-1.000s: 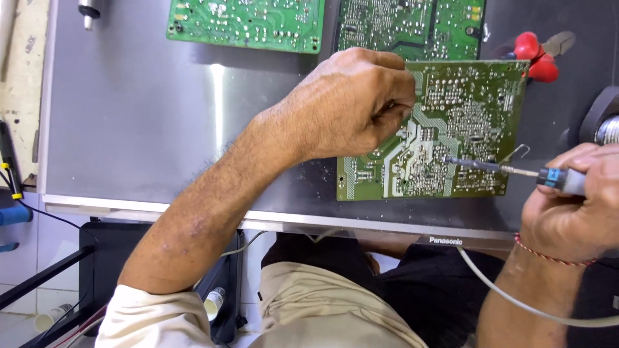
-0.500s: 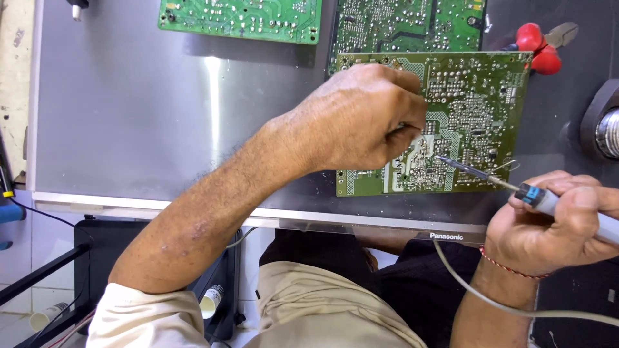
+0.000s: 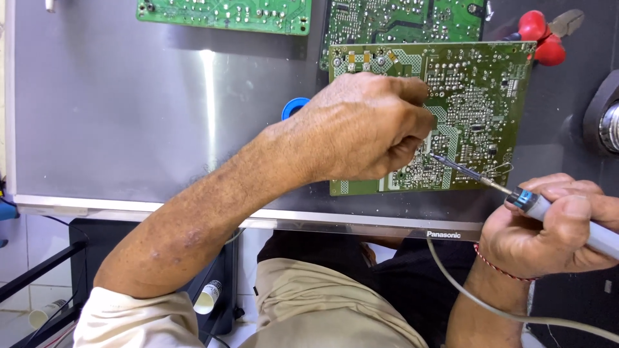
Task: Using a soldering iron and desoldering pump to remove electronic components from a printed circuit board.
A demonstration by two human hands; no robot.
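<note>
Glossy grey worktop (image 3: 129, 116), white tiled floor (image 3: 26, 238)

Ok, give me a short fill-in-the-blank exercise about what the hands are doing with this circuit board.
1. The right hand holds a soldering ____.
2. The iron's tip touches the green circuit board, which lies solder side ____.
3. The left hand rests on the board.
4. Pliers with ____ handles lie beyond the board.

Missing words: iron; up; red

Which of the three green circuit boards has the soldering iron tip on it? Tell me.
The nearest, lower-right circuit board, solder side up, under the left hand. The right hand holds the soldering iron with its tip there. The other two boards lie farther back, untouched.
</note>
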